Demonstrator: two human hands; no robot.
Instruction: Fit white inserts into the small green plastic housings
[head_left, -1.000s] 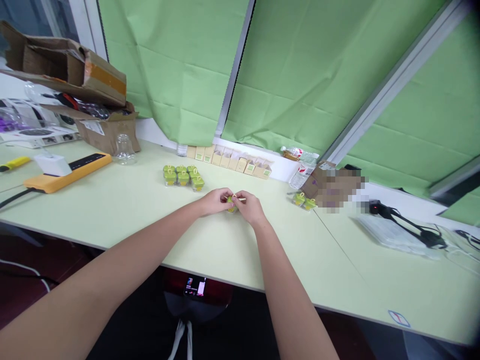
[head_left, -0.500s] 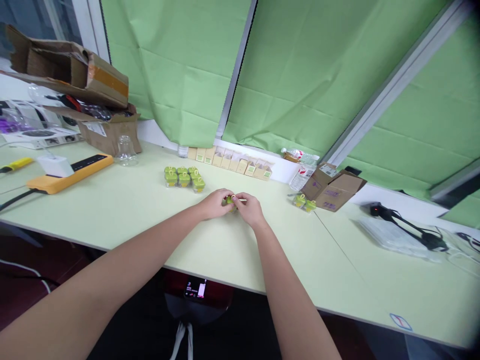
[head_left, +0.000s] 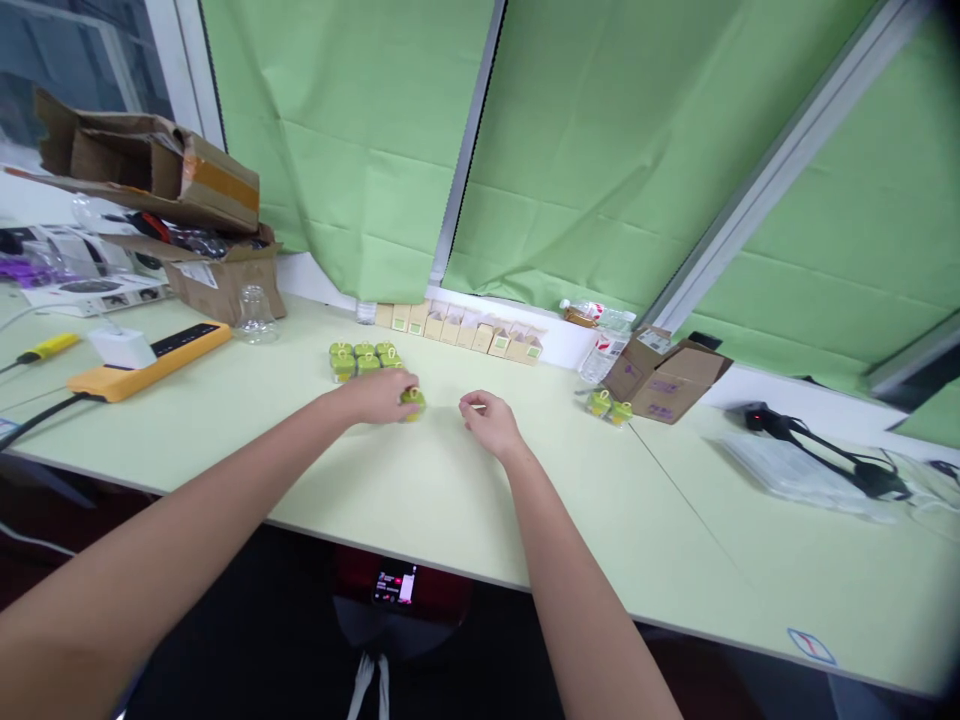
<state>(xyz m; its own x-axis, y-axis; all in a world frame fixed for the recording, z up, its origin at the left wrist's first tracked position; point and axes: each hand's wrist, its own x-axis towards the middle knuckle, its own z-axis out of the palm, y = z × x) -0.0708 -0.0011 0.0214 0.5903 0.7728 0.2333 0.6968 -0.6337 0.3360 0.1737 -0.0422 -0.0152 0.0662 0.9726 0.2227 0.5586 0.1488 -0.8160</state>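
Note:
My left hand (head_left: 386, 396) is closed around a small clear container with a green lid (head_left: 412, 402). It is low over the pale table, just right of and nearer to me than a cluster of several matching containers (head_left: 365, 360) with yellow loops on top. My left fingers partly cover the cluster's near right corner. Apart from it, my right hand (head_left: 491, 425) is pinched closed over the table's middle. A thin pale bit seems to show at its fingertips, too small to name. Two more green-lidded containers (head_left: 609, 407) stand farther right, beside a cardboard box.
A row of small cardboard boxes (head_left: 465, 330) lines the back wall. Plastic bottles (head_left: 600, 355) and an open cardboard box (head_left: 667, 378) stand back right. At left are a yellow power strip (head_left: 150, 365), a clear plastic cup (head_left: 256, 318) and stacked cartons (head_left: 225, 285).
My left hand has moved left with the green-lidded container, toward the cluster. My right hand has let go of that container and stays near the same spot, fingers pinched.

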